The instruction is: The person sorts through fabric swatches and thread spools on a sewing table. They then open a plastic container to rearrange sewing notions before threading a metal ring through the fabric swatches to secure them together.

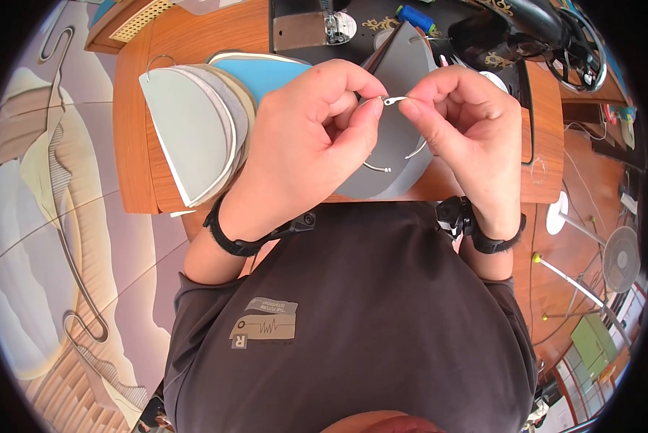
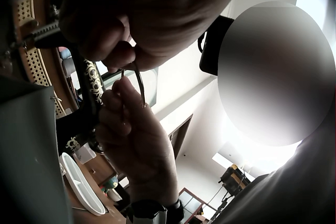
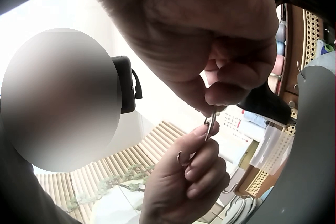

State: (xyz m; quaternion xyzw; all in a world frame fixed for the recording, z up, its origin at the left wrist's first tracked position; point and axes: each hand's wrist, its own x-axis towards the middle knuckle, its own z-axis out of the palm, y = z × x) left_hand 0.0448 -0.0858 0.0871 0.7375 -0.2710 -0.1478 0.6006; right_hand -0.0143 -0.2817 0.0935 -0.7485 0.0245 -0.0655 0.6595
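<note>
Thumb and forefinger of the left hand (image 1: 313,126) (image 2: 152,11) pinch one side of a thin metal ring (image 1: 390,102) (image 2: 140,85) (image 3: 210,124). The right hand (image 1: 472,119) (image 3: 210,35) pinches its other side, close by. A small hinge shows between the fingertips, and the ring's two curved ends hang apart below the hands in the head view. Behind and below lies a dark grey rounded sheet (image 1: 399,144). Left of it, a stack of rounded grey and white sheets (image 1: 186,123) has a ring through its corner.
A wooden table (image 1: 132,144) carries a black sewing machine (image 1: 511,36) at the back right. A blue thread spool (image 1: 415,19) stands near it. Blue sheeting (image 1: 266,76) lies behind the stack. A fan (image 1: 621,258) is on the right, beyond the table.
</note>
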